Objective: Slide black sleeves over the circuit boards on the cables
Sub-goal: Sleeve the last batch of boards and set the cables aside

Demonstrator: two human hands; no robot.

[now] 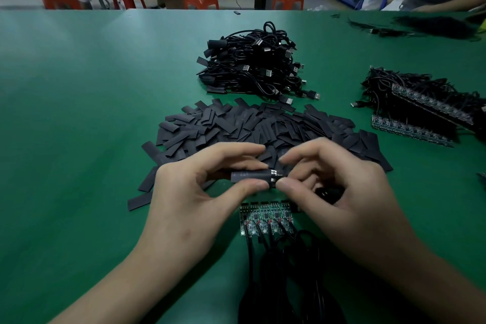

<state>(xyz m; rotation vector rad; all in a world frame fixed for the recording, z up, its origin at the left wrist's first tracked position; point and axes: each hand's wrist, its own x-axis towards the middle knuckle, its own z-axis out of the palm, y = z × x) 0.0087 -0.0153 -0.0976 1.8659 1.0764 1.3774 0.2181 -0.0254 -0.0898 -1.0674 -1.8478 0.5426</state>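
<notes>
Item: black sleeve [249, 176], held just on near side of loose-sleeve pile [249, 123]. Left hand [200, 192] pinches sleeve; right hand [336, 192] pinches board end [274, 176] at sleeve mouth.
Risk: skewed feed could snag board corner and buckle sleeve.
Nearby: board strip [265, 218] nearer than pile; finished cable heap [252, 60] beyond pile.

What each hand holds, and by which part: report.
Left hand pinches the black sleeve near its right end; right hand pinches the board end protruding there.

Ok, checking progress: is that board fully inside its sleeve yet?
Partly out: the end of the board shows beyond the sleeve, pinched by the right hand; the left hand holds the sleeve.
</notes>
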